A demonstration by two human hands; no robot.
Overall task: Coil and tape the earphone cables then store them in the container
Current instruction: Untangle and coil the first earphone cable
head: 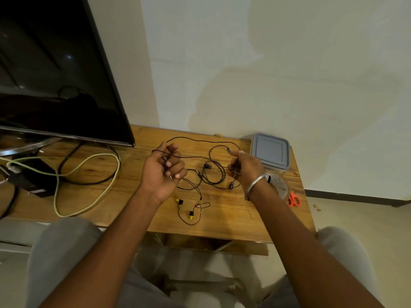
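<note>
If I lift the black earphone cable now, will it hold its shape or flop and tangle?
Probably floppy: the black earphone cable sags in loose loops between the left hand and right hand. Likely light, being thin. It may snag, since its loops cross on the table.

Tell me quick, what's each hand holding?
Left hand: grips the black earphone cable.
Right hand: pinches the same cable.

Dim, warm light. Faint glints on the television screen (pixel 55 74) left of the table (pixel 222 218); edges bow, overall focus soft.
</note>
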